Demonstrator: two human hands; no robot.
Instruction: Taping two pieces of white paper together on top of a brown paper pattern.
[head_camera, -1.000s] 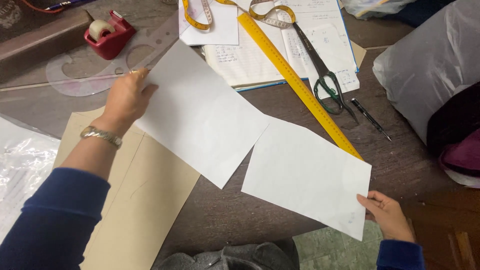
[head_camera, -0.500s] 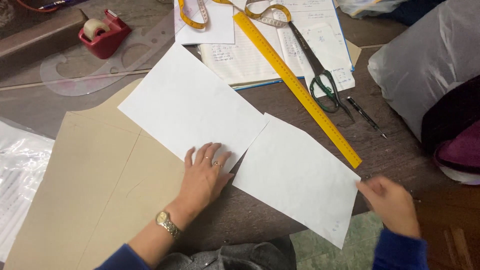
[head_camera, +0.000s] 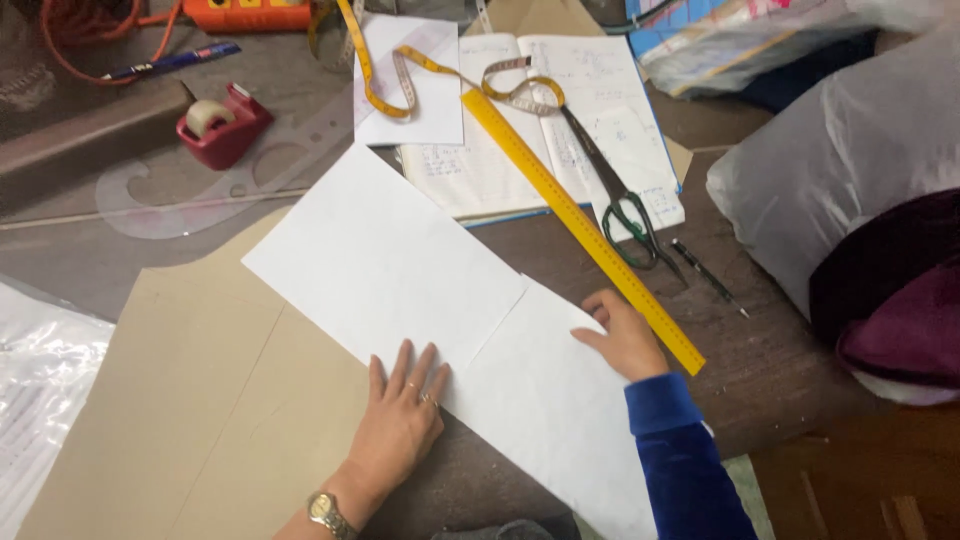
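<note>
Two white paper sheets (head_camera: 400, 270) lie edge to edge on the tabletop (head_camera: 760, 380) — lined up, not yet taped. The left hand (head_camera: 400, 425) and right hand (head_camera: 625, 335) press flat on them, fingers spread, grasping nothing.

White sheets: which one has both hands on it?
Neither: the left hand presses the larger, upper-left sheet; the right hand rests on the lower-right sheet.

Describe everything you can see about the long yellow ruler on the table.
The yellow ruler is a long, flat, straight strip with fine dark graduation marks along it. It lies flat and diagonal, running from the open notebook at upper left down to the bare wooden table at lower right. A yellow tape measure curls near its top end, scissors lie alongside, and the right hand rests close beside its lower part.
</note>
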